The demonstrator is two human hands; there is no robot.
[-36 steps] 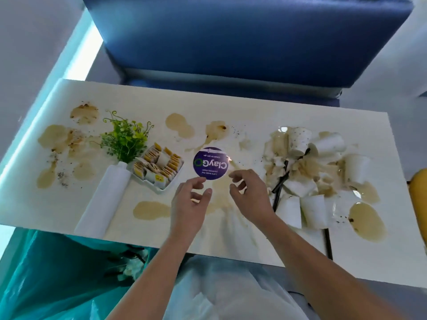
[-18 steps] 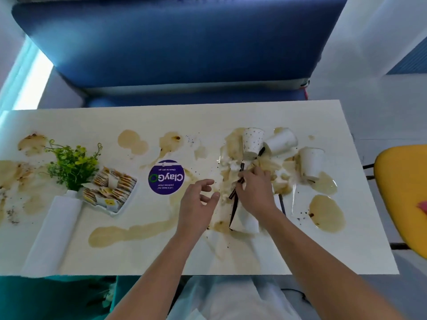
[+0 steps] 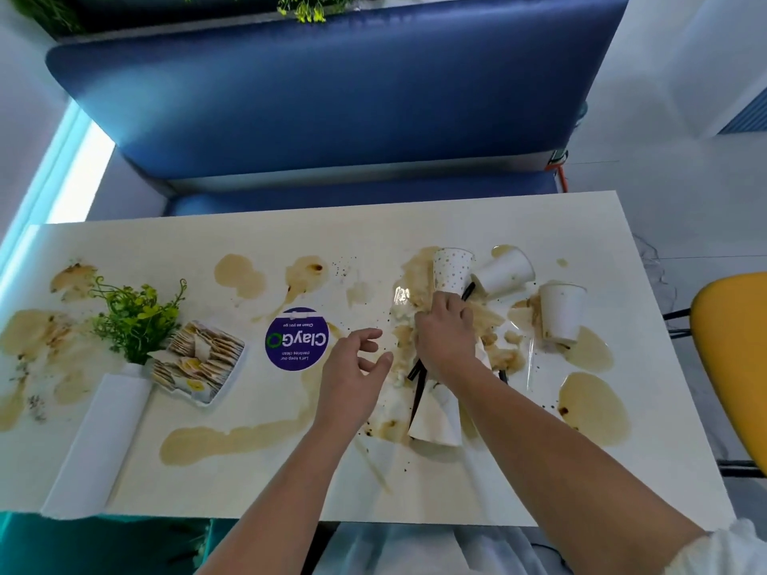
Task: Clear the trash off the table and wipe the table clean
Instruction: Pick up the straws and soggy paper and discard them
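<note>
A white table (image 3: pixel 415 226) carries brown spills and a heap of trash at centre right. In the heap lie a dotted paper cup (image 3: pixel 451 268), two plain white cups (image 3: pixel 508 272) (image 3: pixel 560 311), a flattened cup (image 3: pixel 436 417), black straws (image 3: pixel 416 385) and wet paper. My right hand (image 3: pixel 446 336) is down in the heap, its fingers curled round crumpled wet paper and straws just below the dotted cup. My left hand (image 3: pixel 352 373) hovers beside it to the left, fingers spread and relaxed, holding nothing.
A purple round ClayGo sticker (image 3: pixel 296 339) lies left of my hands. Further left stand a tray of sachets (image 3: pixel 199 361), a small green plant (image 3: pixel 133 315) and a white roll (image 3: pixel 97 444). A blue bench (image 3: pixel 332 97) runs behind the table; a yellow chair (image 3: pixel 730 367) is at right.
My right hand moved from beside the sticker into the trash heap and closed on the wet paper and straws. My left hand followed to the right. The view shifted rightward.
</note>
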